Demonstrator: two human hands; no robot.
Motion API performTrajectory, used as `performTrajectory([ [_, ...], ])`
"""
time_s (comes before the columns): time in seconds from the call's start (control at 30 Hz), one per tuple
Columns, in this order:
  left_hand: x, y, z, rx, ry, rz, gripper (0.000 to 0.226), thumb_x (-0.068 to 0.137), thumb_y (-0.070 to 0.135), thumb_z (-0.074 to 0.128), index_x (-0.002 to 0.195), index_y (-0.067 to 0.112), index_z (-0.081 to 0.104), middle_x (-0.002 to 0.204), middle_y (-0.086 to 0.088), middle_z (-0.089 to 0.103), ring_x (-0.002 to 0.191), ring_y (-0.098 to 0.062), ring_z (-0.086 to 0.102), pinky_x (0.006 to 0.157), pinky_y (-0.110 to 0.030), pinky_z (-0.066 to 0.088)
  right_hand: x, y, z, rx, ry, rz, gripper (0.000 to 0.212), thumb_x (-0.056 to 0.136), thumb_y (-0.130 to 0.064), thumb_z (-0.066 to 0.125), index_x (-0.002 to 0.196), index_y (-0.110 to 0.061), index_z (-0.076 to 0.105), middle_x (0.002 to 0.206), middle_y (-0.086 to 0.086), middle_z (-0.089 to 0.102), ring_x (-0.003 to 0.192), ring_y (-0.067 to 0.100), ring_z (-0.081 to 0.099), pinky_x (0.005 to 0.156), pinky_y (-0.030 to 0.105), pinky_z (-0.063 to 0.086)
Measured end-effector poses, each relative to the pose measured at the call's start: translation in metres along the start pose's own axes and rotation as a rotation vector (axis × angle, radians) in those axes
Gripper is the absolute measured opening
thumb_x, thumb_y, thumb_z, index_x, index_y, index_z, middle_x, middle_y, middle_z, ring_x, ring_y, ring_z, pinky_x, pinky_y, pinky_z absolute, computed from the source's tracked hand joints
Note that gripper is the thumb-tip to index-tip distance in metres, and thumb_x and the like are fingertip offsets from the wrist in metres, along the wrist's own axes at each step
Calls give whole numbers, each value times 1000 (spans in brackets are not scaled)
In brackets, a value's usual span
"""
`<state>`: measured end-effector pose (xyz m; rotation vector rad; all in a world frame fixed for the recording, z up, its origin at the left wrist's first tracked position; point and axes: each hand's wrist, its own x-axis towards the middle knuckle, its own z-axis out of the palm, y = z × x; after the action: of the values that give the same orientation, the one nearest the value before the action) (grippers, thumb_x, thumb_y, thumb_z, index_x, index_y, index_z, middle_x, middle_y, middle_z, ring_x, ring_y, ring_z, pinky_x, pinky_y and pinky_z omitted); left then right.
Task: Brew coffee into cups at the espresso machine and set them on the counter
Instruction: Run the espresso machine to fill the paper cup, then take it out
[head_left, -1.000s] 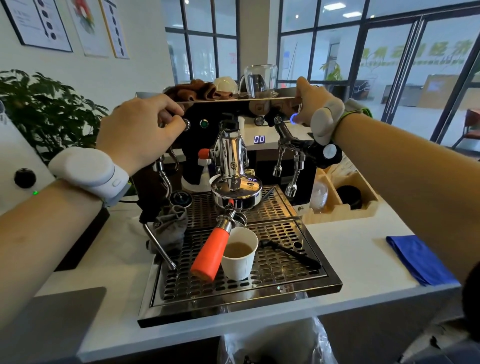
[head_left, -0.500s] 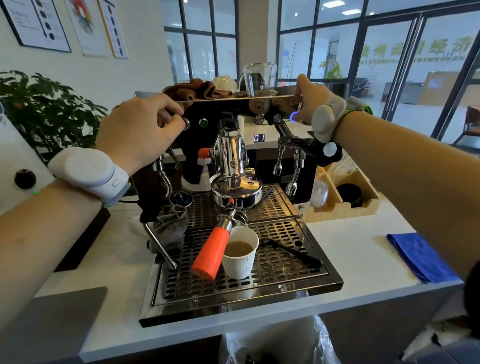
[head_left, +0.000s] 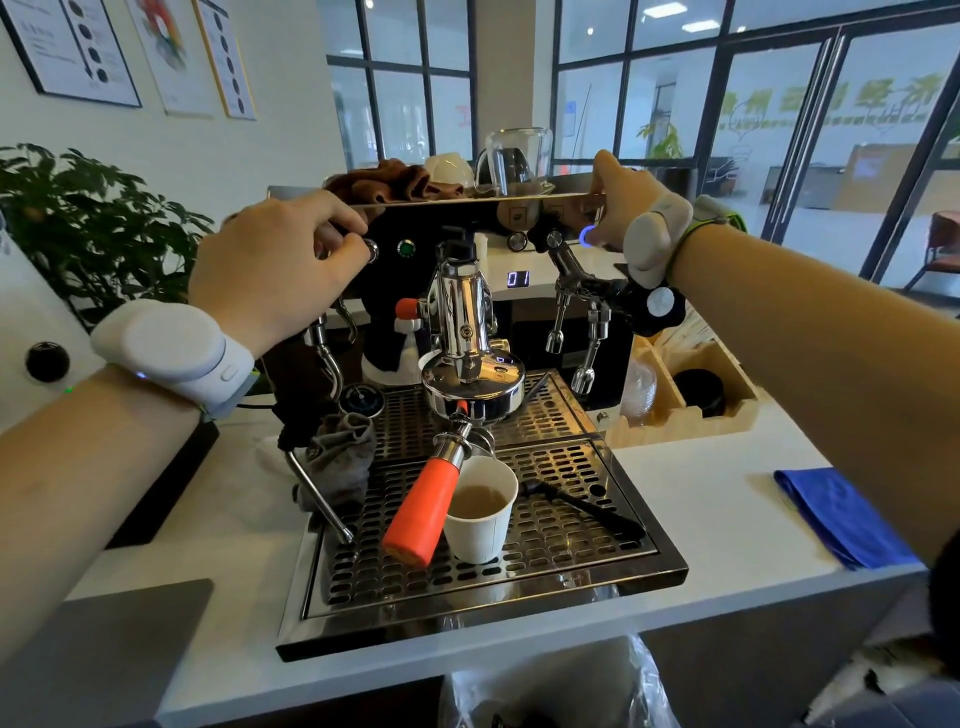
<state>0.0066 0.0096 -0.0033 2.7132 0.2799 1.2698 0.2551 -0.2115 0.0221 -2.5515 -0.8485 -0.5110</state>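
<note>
The left hand (head_left: 270, 265) curls its fingers over the top-left edge of the polished chrome espresso machine (head_left: 467, 332), gripping it. The right hand (head_left: 621, 208) pinches the machine's top-right edge, thumb beside a glowing blue ring button (head_left: 586, 235). A white paper cup (head_left: 480, 509), holding pale brown coffee, stands on the perforated steel drip tray (head_left: 545, 525), just beside the smooth orange portafilter handle (head_left: 421, 512). A folded blue cloth (head_left: 836, 514) lies on the white surface (head_left: 717, 499) to the right, well apart from the machine.
</note>
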Motion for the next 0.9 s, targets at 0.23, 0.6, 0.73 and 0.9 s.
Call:
performTrajectory([
  [0.23,-1,0,-1,-7,-24,11,23,88,41,49,103,34,65,86,12,66,89,-19,63,77,-40,52,3,2,2,-6,-5,23,48,79,-8,71,114,-5,40,102,25,61,77,31,53,66,33,37],
  [0.6,2,-1,-1,-23,-35,-3,22,86,43,53,101,35,65,82,16,65,86,-15,62,73,-34,48,3,2,3,1,13,43,37,81,-5,64,108,-9,39,101,25,62,76,31,54,67,34,41],
  [0.73,6,-4,-3,-117,-122,-53,21,77,50,61,96,41,64,80,24,66,85,-8,61,69,-28,44,-1,-7,3,61,19,70,36,83,-9,63,111,-6,41,106,22,61,81,29,54,68,33,40],
  [0.9,9,-2,-12,-232,-174,-7,14,82,40,68,95,40,66,92,14,69,92,-13,63,83,-32,48,-15,-24,-1,185,56,69,53,82,-11,63,129,-9,37,99,12,58,82,28,57,68,33,47],
])
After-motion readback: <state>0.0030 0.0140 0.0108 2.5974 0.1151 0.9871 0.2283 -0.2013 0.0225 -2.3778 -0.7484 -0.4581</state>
